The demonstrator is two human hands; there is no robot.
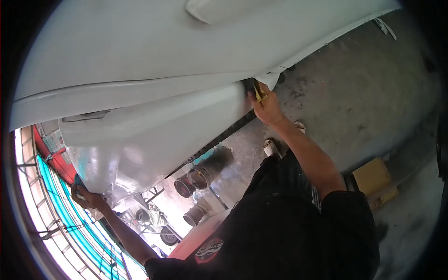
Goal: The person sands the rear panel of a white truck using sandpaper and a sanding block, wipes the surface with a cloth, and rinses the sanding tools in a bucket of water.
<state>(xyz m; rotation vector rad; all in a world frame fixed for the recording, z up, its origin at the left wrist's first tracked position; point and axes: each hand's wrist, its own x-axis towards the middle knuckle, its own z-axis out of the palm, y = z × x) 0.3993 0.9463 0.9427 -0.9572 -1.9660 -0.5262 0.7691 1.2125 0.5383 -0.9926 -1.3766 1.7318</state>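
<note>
A large white vehicle body panel (154, 112) fills the upper left, with a seam along it and a glossy lower end. My right hand (267, 106) is closed round a small dark and yellow block-like piece (258, 92), held against the panel's edge. Its exact kind is hard to make out. Far to the left, my left hand (87, 198) is at the panel's glossy end, fingers curled over a dark bluish piece (78, 179) that looks like cloth. Part of that piece is hidden by the fingers.
Several buckets (199, 178) stand on the concrete floor (354, 93) below the panel. A cardboard box (373, 179) sits at the right. My sandalled feet (271, 147) are under me. A metal-framed structure with turquoise strips (70, 205) runs along the left.
</note>
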